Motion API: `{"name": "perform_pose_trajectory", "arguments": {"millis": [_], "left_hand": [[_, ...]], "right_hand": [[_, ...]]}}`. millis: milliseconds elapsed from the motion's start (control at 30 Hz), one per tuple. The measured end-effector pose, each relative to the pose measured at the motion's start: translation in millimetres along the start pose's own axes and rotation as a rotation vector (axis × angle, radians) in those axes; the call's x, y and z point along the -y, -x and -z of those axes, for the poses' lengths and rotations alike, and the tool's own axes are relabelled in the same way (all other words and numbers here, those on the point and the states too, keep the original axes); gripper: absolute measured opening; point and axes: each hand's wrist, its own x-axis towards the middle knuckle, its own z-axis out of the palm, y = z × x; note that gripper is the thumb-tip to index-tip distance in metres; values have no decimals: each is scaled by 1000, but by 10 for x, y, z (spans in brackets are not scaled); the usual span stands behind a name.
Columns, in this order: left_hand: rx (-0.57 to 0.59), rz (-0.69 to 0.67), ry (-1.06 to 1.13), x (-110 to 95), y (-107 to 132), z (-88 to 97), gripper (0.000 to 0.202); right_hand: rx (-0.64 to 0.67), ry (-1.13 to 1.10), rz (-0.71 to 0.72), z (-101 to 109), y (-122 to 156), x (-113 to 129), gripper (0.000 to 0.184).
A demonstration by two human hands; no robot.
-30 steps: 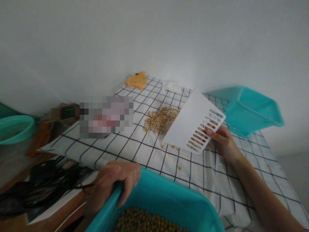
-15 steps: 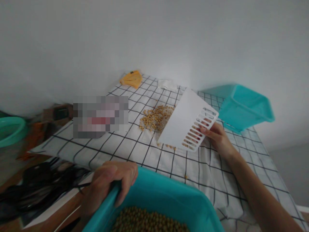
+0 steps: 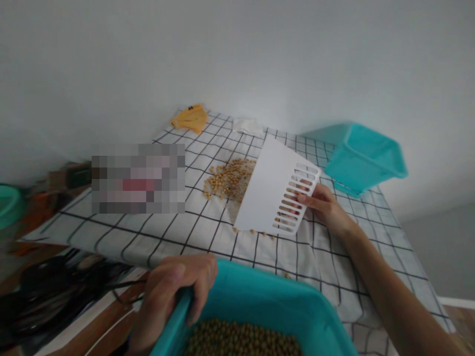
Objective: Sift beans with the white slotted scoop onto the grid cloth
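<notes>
My left hand is closed over the rim of a teal plastic basin at the bottom of the view; the basin holds many tan beans. My right hand grips the slotted end of a white plastic scraper board, which stands tilted on a black-checked white cloth. A pile of loose beans lies on the cloth just left of the board. A few stray beans lie along the board's near edge.
A second teal basin lies tipped at the cloth's far right, by the white wall. A yellow cloth and a white scrap lie at the back. Black cables and a teal bowl are at the left.
The view has shifted, so everything sits further left in the picture. The board and my right hand have come slightly nearer, with beans along its near edge. My left hand keeps its grip.
</notes>
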Motion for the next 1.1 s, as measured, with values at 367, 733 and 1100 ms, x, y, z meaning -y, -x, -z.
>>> {"name": "perform_pose_trajectory", "arguments": {"millis": [367, 733, 1100], "left_hand": [[-23, -47, -37, -30, -25, -26, 66], [-31, -51, -37, 2, -22, -29, 66], [-29, -63, -61, -33, -39, -41, 66]], "right_hand": [[19, -27, 19, 29, -11, 22, 29], [-36, 15, 55, 150, -6, 33, 22], [-1, 42, 48, 97, -5, 16, 26]]}}
